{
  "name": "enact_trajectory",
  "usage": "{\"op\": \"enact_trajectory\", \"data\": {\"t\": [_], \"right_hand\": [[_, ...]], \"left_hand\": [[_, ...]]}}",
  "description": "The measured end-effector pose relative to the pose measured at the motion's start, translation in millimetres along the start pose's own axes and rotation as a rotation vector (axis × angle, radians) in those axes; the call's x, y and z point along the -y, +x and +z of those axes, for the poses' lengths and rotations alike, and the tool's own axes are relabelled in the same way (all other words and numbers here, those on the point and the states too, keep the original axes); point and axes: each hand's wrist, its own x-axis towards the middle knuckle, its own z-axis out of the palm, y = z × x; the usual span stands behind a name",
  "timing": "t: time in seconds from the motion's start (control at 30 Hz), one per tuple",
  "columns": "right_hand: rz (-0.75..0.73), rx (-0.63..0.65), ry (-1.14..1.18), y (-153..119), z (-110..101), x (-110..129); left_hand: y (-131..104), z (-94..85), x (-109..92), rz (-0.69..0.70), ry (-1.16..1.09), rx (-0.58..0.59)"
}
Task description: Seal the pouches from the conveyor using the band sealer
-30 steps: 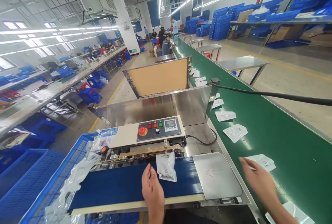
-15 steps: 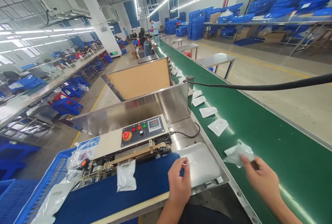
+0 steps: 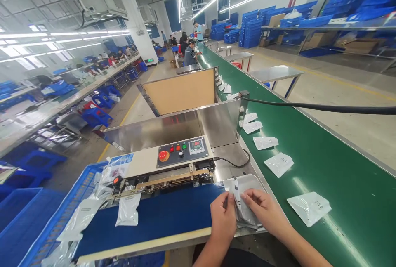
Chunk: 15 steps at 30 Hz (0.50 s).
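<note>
At the machine's (image 3: 168, 165) right end, I see the left hand (image 3: 223, 215) and right hand (image 3: 262, 209) each seemingly pinching the bag (image 3: 243, 214) between thumb and fingertips. To my eye, doing this well means keeping both grips level and the bag's edge drawn flat, without creases. The fingers cover much of that edge, so I can't tell whether it's open, and the contents are hidden too.

Stacked blue crates (image 3: 248, 29), a steel table (image 3: 274, 74), blue stools (image 3: 97, 116), apparently cardboard boxes (image 3: 360, 46) under a bench (image 3: 309, 29)
</note>
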Motion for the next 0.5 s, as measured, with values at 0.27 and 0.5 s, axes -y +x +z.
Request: {"op": "enact_trajectory", "data": {"t": [0.27,0.5], "right_hand": [[0.058,-0.233,-0.167,53.1,17.8,-19.0],[0.076,-0.043,-0.186,86.5,72.9,-11.7]], "left_hand": [[43.8,-9.8,33.5,-0.332,-0.225,-0.271],[49.8,-54.0,45.6,-0.327,-0.322,-0.372]]}}
